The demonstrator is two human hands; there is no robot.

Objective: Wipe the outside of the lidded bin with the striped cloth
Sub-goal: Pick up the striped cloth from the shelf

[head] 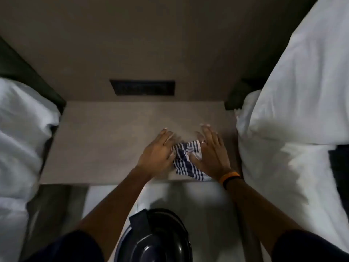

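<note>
A blue-and-white striped cloth [186, 159] lies bunched near the front right of a brown nightstand top [98, 140]. My left hand [157, 153] rests at its left side and my right hand [211, 152] at its right side, both with fingers spread flat and touching the cloth. The right thumb presses on the cloth's middle. The left hand is slightly blurred. A bin with a glossy black lid [160, 239] stands on the floor below the nightstand, close to me, with a white body edge showing at its left.
White bedding [294, 110] rises on the right and more white bedding [20, 129] on the left, both close to the nightstand. A dark rectangular panel [142, 87] sits in the wall behind. The right wrist wears an orange and a black band [229, 177].
</note>
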